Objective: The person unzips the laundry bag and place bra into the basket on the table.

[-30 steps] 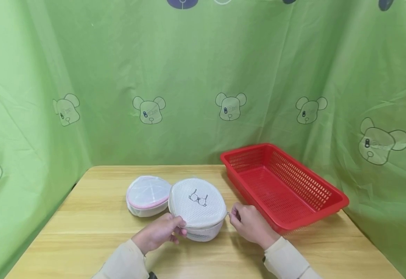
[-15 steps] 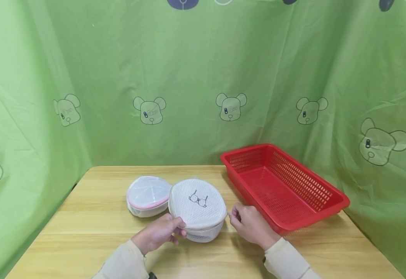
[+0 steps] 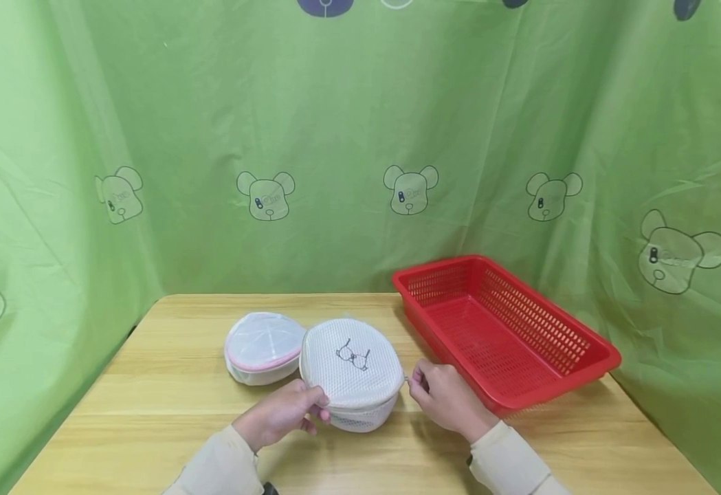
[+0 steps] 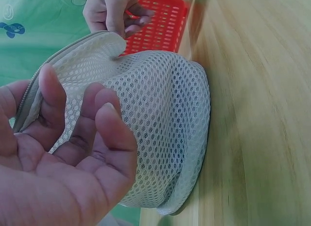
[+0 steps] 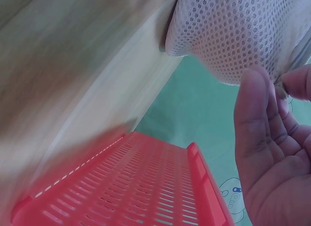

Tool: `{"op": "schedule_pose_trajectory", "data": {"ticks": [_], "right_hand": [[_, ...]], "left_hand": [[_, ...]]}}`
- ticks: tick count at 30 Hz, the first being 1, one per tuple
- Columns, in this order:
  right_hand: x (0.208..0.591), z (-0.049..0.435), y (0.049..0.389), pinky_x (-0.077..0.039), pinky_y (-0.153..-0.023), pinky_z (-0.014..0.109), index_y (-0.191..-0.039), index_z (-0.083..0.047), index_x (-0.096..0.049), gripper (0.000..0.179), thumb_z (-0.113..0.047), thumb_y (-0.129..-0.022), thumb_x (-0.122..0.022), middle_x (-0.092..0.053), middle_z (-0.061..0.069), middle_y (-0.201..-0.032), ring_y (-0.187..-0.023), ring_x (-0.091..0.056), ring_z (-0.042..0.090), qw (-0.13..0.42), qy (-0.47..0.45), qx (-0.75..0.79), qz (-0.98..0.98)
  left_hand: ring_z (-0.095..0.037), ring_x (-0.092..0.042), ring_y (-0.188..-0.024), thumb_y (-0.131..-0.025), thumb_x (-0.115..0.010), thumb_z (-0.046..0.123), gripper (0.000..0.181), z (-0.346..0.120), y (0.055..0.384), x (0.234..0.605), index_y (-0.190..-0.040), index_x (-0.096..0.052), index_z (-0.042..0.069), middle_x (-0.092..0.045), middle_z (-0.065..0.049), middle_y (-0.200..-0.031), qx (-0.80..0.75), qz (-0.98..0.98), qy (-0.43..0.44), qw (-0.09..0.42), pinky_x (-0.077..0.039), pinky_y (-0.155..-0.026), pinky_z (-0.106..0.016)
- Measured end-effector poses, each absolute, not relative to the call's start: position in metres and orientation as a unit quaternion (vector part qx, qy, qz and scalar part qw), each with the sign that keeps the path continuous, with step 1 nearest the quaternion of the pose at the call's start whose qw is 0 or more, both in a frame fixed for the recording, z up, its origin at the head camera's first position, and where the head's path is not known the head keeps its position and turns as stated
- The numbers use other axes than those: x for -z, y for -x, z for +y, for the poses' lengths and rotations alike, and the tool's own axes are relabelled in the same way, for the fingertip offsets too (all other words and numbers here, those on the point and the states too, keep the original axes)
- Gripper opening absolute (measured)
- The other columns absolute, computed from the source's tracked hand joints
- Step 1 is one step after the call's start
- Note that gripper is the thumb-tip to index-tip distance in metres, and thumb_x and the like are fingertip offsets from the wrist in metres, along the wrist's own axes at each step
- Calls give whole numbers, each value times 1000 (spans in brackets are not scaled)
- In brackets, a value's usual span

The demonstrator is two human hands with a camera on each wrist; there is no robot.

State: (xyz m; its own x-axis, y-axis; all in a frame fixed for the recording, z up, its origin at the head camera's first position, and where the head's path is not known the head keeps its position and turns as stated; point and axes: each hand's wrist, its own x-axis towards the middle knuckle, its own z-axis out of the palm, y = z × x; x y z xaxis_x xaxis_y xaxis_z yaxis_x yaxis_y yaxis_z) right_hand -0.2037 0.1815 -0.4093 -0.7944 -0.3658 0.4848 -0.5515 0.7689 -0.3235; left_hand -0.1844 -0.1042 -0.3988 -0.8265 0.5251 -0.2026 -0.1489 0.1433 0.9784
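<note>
A white round mesh laundry bag [image 3: 354, 361] with a bra drawing on its top stands on the table between the hands. My left hand [image 3: 289, 410] pinches its zippered rim at the front left, thumb on top. In the left wrist view the other left fingers [image 4: 116, 126] curl loosely beside the honeycomb mesh side [image 4: 155, 99]. At the bag's right edge my right hand [image 3: 443, 395] pinches the small zipper pull [image 5: 281, 87] between thumb and finger. The zipper track [image 4: 41, 73] runs along the rim.
Behind and left of this bag sits a second white mesh bag [image 3: 264, 344] with a pink zipper band. A red plastic basket [image 3: 558, 306] stands at the right, close to my right hand. Green curtains [image 3: 335, 227] enclose the wooden table [image 3: 168, 385].
The mesh bag has shifted very slightly toward me. Both hands keep their grips and have hardly moved.
</note>
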Motion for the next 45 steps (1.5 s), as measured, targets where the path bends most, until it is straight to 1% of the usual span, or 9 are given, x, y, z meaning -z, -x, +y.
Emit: {"op": "schedule_pose_trajectory", "data": {"ticks": [5,11,25,31,45], "right_hand": [[410,182,205,-37,-46,18,-71,-13,-54,19,-1,-80,-67,-43,-12,-58,-51,-38,0,208,-251,-228,-917],[410,183,206,-38,-46,18,-72,-12,-55,18,-1,-80,-67,-44,-11,-58,-51,-39,0,199,-248,-228,-920],[407,184,209,-36,-44,18,-72,-11,-56,19,-1,-81,-69,-43,-11,-57,-49,-37,0,198,-246,-222,-922],[407,184,210,-35,-44,18,-72,-11,-55,19,-2,-81,-70,-43,-10,-57,-49,-37,1,207,-248,-209,-923],[405,185,213,-36,-44,19,-73,-9,-56,16,-5,-82,-68,-44,-9,-57,-48,-38,2,204,-241,-191,-930]], "left_hand": [[-17,-53,-78,-90,-47,14,27,-105,183,398,-63,-51,12,-53,1,-73,-638,709,-138,267,-45,-67,-29],[-18,-54,-79,-89,-47,13,28,-106,183,398,-61,-49,11,-53,0,-71,-633,712,-140,268,-46,-68,-30],[-18,-54,-79,-88,-47,13,28,-106,183,397,-60,-47,12,-53,0,-71,-628,714,-145,273,-46,-68,-30],[-18,-54,-79,-88,-47,13,27,-107,183,396,-62,-50,11,-53,0,-71,-623,718,-147,274,-46,-68,-30],[-19,-57,-80,-88,-49,14,25,-106,181,394,-63,-53,9,-55,-2,-72,-608,730,-146,276,-46,-68,-30]]}}
